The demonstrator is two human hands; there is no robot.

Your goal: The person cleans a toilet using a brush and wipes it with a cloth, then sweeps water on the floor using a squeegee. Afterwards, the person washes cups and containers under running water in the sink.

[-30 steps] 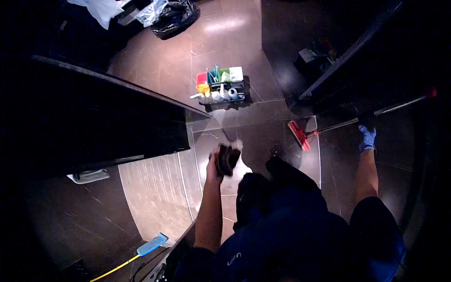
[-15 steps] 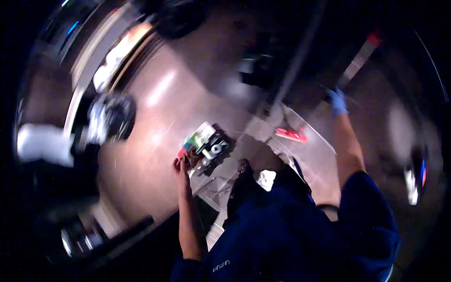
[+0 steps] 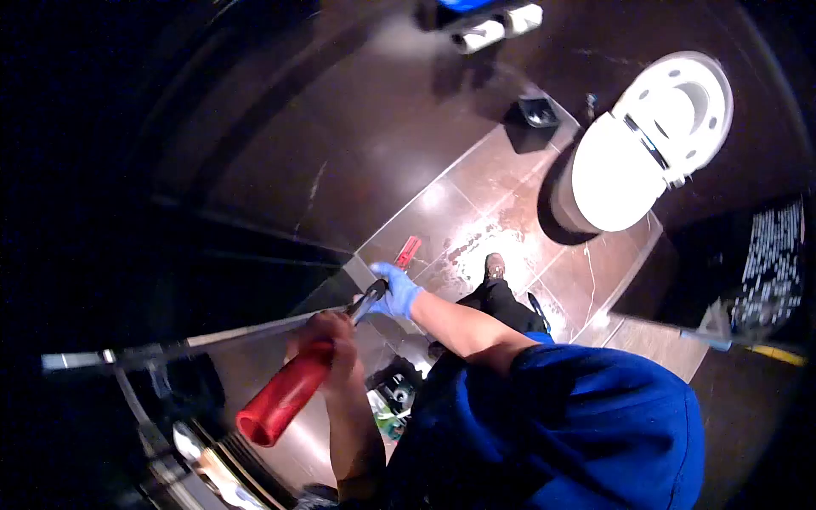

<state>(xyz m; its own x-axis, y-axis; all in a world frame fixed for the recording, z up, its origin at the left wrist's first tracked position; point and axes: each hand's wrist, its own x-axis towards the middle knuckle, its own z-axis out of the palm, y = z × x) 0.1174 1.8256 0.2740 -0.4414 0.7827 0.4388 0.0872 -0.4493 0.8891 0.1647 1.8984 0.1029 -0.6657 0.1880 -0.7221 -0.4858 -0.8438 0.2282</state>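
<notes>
The brown tiled floor, wet near the white oval toilet, carries a black square bin beside it; farther off, a red tool head and multicoloured caddy.

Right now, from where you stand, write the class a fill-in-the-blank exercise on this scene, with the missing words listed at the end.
1. The gloved hand wears a glove coloured ____.
2. The bare hand, holding the pole, is the person's ____ one.
3. Beside that bare hand, the pole has a thick ____ handle.
4. The toilet is ____ in colour.

Missing words, in order: blue; left; red; white.
</notes>
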